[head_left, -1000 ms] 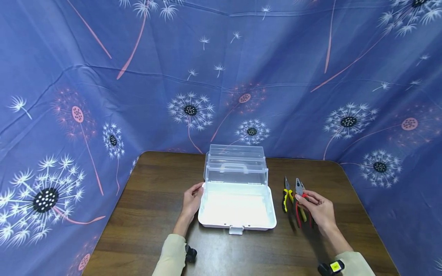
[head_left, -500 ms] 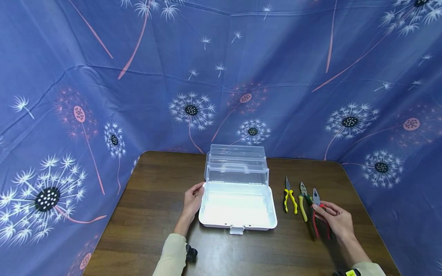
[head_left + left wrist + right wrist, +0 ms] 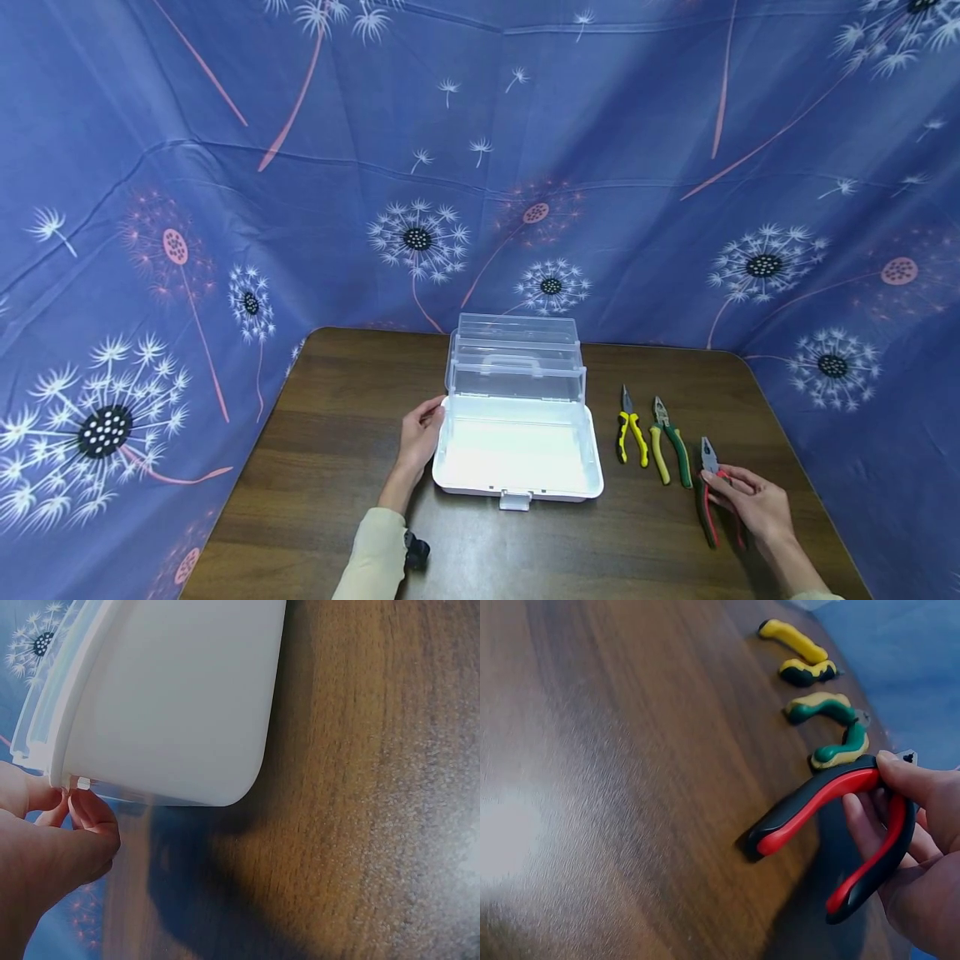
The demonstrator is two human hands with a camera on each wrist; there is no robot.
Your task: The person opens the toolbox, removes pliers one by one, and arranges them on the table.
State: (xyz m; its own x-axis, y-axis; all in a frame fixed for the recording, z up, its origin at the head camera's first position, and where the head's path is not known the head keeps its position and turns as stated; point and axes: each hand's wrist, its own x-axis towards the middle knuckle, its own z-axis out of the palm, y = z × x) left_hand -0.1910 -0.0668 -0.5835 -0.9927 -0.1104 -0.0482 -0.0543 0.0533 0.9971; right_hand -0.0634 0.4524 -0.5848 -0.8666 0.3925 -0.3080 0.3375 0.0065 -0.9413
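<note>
My right hand grips combination pliers with red and black handles, thumb and fingers near the pivot. Their handles are spread, and their metal nose points toward the back of the table. Pinched at its back left corner by my left hand is a white plastic toolbox, its clear tiered lid raised. Left of the red pliers lie combination pliers with green and cream handles. Beside those are long-nose pliers with yellow and black handles.
A white latch hangs from the toolbox's front edge. Everything stands on a brown wooden table. Blue cloth with a dandelion print surrounds the table at the back and sides.
My right hand has carried the red pliers right and toward the front, uncovering the green-handled pair. My left hand has stayed at the toolbox corner.
</note>
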